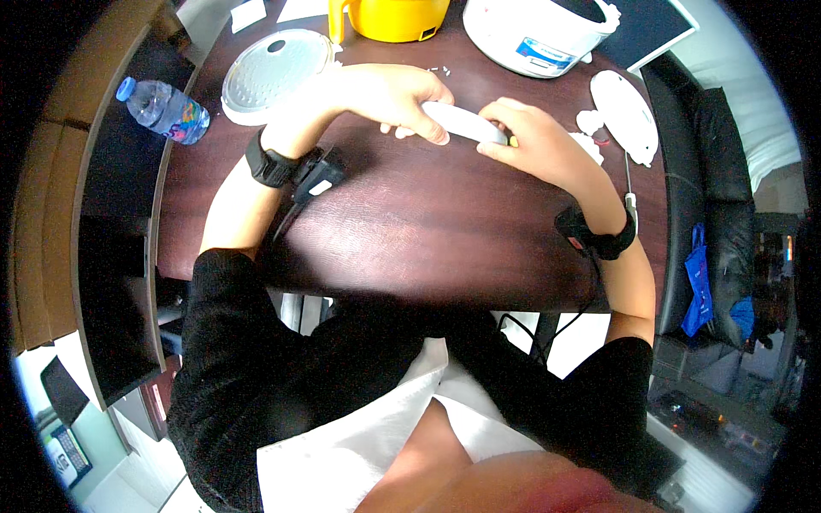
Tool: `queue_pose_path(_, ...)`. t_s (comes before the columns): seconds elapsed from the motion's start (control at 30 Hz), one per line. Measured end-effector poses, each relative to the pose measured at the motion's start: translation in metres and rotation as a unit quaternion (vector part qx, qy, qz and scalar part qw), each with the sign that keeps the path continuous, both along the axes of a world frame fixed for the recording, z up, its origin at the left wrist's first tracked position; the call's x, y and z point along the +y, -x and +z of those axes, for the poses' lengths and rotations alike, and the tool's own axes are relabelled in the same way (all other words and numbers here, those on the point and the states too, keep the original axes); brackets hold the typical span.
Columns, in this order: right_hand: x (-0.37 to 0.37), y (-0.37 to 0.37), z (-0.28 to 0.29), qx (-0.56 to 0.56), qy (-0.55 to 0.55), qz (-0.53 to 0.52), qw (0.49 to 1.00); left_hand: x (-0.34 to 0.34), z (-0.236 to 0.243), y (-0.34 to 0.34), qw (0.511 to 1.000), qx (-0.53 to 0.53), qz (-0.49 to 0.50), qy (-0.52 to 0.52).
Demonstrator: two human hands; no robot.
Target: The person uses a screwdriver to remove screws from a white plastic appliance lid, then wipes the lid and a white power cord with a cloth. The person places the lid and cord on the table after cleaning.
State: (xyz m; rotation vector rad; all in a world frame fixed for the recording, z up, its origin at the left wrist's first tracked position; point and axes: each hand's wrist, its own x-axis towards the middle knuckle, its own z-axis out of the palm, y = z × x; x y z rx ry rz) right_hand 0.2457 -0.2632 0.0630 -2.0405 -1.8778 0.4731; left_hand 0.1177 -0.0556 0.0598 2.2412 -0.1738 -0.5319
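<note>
While both hands, left hand and right hand, clasp one white handle, fingers curled shut, one bottle lies apart.

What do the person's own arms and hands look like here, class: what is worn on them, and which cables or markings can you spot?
Both hands are bare, without gloves. The left hand has a black wristband with a small black device and a white label beside it, and a dark cable trailing off. The right hand has a black band with a reddish spot and a thin black cable. Short black sleeves end above the elbows.
</note>
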Motion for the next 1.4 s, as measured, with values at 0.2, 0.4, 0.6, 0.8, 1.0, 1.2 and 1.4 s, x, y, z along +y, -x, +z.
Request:
queue_pose_path(0.2,-0.001,-0.011,-0.030,0.238,0.131,-0.072,0.960,0.025,-0.039,0.002,0.999,-0.013,0.042,0.004)
queue_pose_path(0.4,-0.017,-0.021,-0.043,0.581,0.149,-0.207,0.773,0.030,-0.050,0.010,0.989,-0.094,0.089,-0.065)
queue_pose_path(0.6,-0.035,-0.011,-0.037,0.600,0.149,-0.208,0.758,0.030,-0.045,0.012,0.986,-0.135,0.090,-0.017)
queue_pose_path(0.8,-0.053,0.010,-0.031,0.571,0.129,-0.262,0.767,0.023,-0.024,0.018,0.985,-0.130,0.100,-0.056)
queue_pose_path(1.0,-0.052,0.035,-0.031,0.571,0.094,-0.225,0.784,0.010,-0.031,0.013,0.934,-0.335,0.079,-0.090)
queue_pose_path(1.2,-0.071,0.050,-0.006,0.515,0.048,-0.312,0.797,-0.019,-0.003,0.030,0.935,-0.345,0.070,-0.034)
queue_pose_path(1.4,-0.142,0.001,0.032,0.408,-0.224,-0.382,0.798,-0.026,0.022,0.021,0.962,-0.237,0.093,-0.096)
